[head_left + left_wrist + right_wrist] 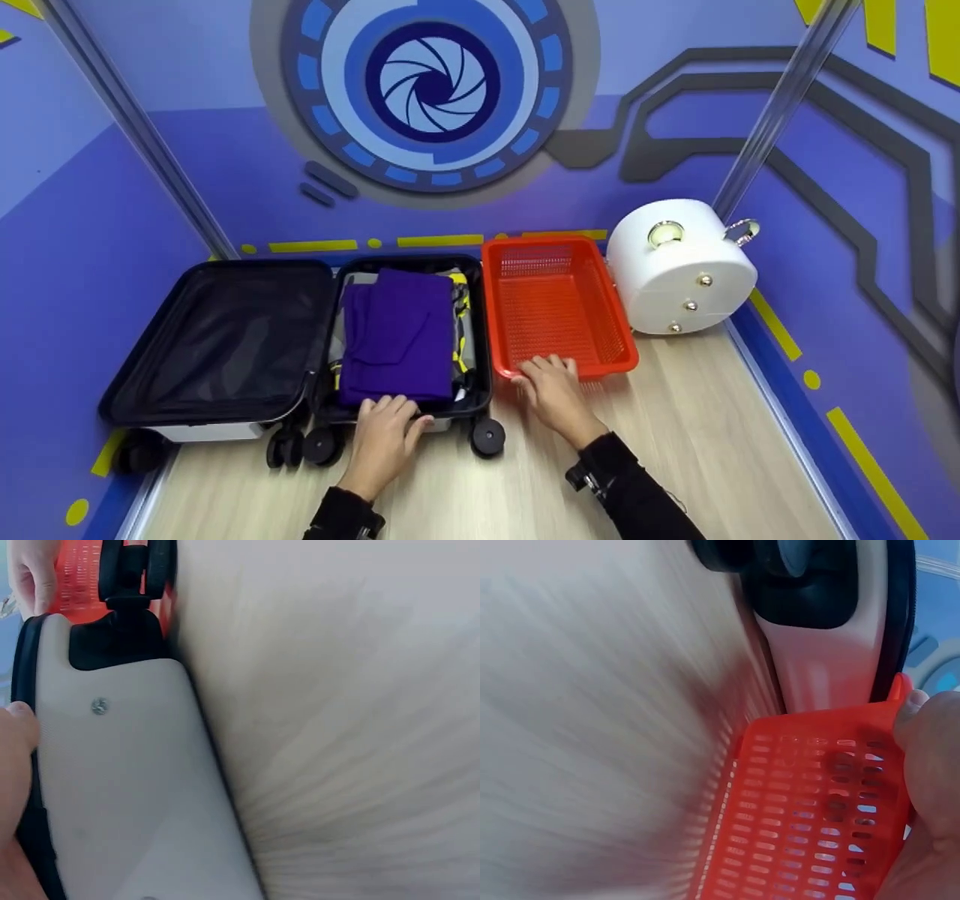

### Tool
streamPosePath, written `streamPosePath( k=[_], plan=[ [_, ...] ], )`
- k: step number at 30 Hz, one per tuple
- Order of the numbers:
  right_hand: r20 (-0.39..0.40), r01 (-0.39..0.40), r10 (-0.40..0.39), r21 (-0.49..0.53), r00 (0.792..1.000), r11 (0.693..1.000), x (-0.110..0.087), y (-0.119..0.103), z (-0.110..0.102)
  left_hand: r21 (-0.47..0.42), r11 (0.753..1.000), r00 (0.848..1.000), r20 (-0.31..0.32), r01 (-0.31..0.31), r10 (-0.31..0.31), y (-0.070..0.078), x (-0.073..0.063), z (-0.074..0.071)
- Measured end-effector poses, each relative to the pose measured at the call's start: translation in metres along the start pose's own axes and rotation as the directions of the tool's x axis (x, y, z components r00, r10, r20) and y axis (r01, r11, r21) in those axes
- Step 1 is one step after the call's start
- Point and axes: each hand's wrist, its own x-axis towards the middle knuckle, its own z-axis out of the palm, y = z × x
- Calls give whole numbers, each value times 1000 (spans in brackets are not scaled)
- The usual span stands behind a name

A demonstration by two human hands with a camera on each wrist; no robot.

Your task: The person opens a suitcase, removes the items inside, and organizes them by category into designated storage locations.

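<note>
An open suitcase lies flat, its black-lined left half (225, 345) beside a right half (486, 375) packed with clothes. A folded purple garment (405, 330) tops a grey, black and yellow patterned cloth (463, 337). My left hand (386, 442) rests on the packed half's near rim, fingertips by the purple garment; its thumb (22, 724) touches the dark edge. To the right sits a red perforated plastic basket (547, 315) with nothing visible inside. My right hand (556, 394) grips its near rim, fingers over the edge and thumb (915, 709) against the outer side.
A white rounded case (675, 262) with gold knobs and a ring handle stands right of the basket. Black wheels (487, 437) stick out along the suitcase's near side. Blue-purple printed walls (202, 172) enclose the back and sides of the wood-look surface (720, 450).
</note>
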Motion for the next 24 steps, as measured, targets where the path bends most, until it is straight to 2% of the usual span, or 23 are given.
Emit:
streamPosePath(
  k=[4, 10, 17, 24],
  plan=[
    [-15, -13, 13, -10, 1000, 1000, -7, -3, 1, -36, 999, 999, -39, -12, 11, 1, -1, 4],
    [-24, -25, 25, -30, 999, 999, -22, -12, 1, -77, 997, 999, -31, 7, -9, 1, -4, 5],
    [-46, -29, 26, -57, 999, 998, -37, -23, -2, -79, 997, 999, -36, 0, -3, 2, -6, 1],
    [-57, -27, 23, -80, 998, 996, -53, -34, -8, -80, 996, 995, -91, -41, 34, 5, -19, -4]
  ],
)
